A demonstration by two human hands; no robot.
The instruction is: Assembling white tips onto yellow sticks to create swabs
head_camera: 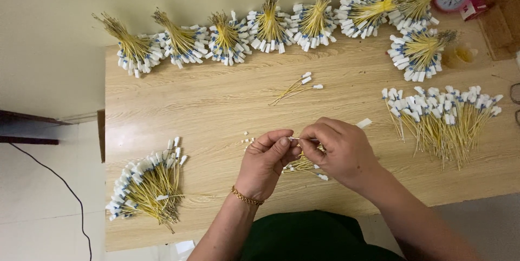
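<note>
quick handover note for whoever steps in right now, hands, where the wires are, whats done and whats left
Left hand and right hand: both pinch one thin yellow wire between the fingers, above a small loose bunch.
Done, by the look of it: tied bundles along the far edge of the table.
Left, it seems: loose pile at left, spread pile at right, few strays in the middle.

Both forearms are bare, with no sleeves in view. The left hand [265,163] carries a thin gold-coloured beaded bracelet [247,197] at the wrist. The right hand [341,150] carries no jewellery. A dark green garment [309,239] covers the torso at the lower frame edge.
</note>
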